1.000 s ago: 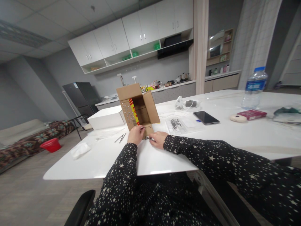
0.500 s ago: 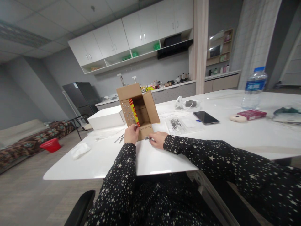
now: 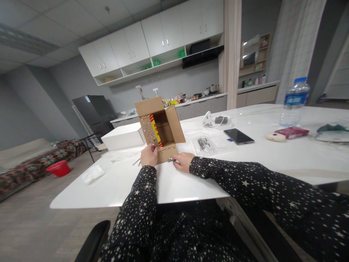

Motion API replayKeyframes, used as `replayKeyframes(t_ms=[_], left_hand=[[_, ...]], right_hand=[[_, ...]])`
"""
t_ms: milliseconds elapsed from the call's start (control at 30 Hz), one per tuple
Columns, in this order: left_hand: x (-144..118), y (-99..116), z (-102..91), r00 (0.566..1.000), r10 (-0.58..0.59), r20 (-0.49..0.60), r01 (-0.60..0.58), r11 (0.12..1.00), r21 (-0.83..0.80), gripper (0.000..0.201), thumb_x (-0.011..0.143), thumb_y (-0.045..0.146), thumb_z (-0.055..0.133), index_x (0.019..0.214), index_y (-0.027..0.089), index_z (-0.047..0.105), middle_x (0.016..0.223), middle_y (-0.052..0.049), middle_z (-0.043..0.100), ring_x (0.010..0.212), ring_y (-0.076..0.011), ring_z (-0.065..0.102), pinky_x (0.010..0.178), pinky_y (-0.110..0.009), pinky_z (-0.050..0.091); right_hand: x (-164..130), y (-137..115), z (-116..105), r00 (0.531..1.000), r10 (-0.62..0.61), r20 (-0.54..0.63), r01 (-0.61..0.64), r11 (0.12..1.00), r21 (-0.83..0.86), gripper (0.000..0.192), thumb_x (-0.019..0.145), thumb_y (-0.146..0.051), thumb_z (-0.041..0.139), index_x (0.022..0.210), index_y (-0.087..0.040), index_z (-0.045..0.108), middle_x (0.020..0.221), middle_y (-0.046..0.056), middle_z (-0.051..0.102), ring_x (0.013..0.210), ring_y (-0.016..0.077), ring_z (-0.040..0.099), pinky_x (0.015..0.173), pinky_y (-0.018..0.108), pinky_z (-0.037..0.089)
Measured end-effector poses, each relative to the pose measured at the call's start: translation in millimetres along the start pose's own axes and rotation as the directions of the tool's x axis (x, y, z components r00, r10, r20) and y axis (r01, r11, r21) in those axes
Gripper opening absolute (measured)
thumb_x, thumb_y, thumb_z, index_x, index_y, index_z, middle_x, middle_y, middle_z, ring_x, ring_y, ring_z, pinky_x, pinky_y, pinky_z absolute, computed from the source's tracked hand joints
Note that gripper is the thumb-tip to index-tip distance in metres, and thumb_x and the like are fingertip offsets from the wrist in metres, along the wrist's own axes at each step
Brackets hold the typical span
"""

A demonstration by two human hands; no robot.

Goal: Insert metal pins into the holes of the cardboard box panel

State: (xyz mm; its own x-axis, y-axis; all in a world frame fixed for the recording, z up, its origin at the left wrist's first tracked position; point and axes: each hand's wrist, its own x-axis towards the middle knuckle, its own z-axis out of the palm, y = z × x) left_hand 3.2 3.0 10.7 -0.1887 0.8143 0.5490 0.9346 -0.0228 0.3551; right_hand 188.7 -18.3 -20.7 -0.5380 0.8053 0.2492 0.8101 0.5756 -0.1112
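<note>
Now the white table (image 3: 245, 160) carries an open cardboard box (image 3: 159, 125) standing near its front edge. Left hand (image 3: 149, 155) touches the box's left flap, fingers curled on something too small to see. Right hand (image 3: 183, 162) lies beside the box, fingertips pinching small metal pieces (image 3: 171, 159).

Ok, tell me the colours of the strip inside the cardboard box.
Yellow with red marks, on the strip in the head view.

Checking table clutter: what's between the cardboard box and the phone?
In the head view, a clear plastic bag holding small dark parts lies flat on the white table between the cardboard box and the phone, apart from both.
</note>
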Motion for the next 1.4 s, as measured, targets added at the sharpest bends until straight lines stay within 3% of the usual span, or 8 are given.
replayKeyframes(t_ms=[367, 1400], left_hand=[[0.9, -2.6, -0.6, 1.0, -0.013, 0.02, 0.013, 1.0, 0.025, 0.018, 0.081, 0.031, 0.051, 0.082, 0.021, 0.067, 0.089, -0.005, 0.072, 0.087, -0.0235, 0.065, 0.076, -0.032, 0.048], [0.4, -10.1, -0.3, 0.999, -0.01, 0.036, 0.01, 1.0, 0.009, 0.017, 0.082, 0.03, 0.054, 0.086, 0.02, 0.067, 0.092, -0.007, 0.072, 0.09, -0.0231, 0.065, 0.079, -0.032, 0.049]], right_hand=[[-0.5, 0.0, -0.7, 1.0, -0.004, -0.011, 0.004, 1.0, 0.007, 0.029, 0.088, -0.032, 0.041, 0.107, -0.023, 0.061, 0.104, 0.006, 0.069, 0.089, 0.0203, 0.064, 0.07, 0.028, 0.04], [-3.4, 1.7, -1.1, 0.999, -0.04, -0.027, 0.041, 0.999, 0.029, 0.03, 0.089, -0.032, 0.04, 0.108, -0.022, 0.062, 0.104, 0.007, 0.069, 0.09, 0.0205, 0.063, 0.071, 0.028, 0.041]])
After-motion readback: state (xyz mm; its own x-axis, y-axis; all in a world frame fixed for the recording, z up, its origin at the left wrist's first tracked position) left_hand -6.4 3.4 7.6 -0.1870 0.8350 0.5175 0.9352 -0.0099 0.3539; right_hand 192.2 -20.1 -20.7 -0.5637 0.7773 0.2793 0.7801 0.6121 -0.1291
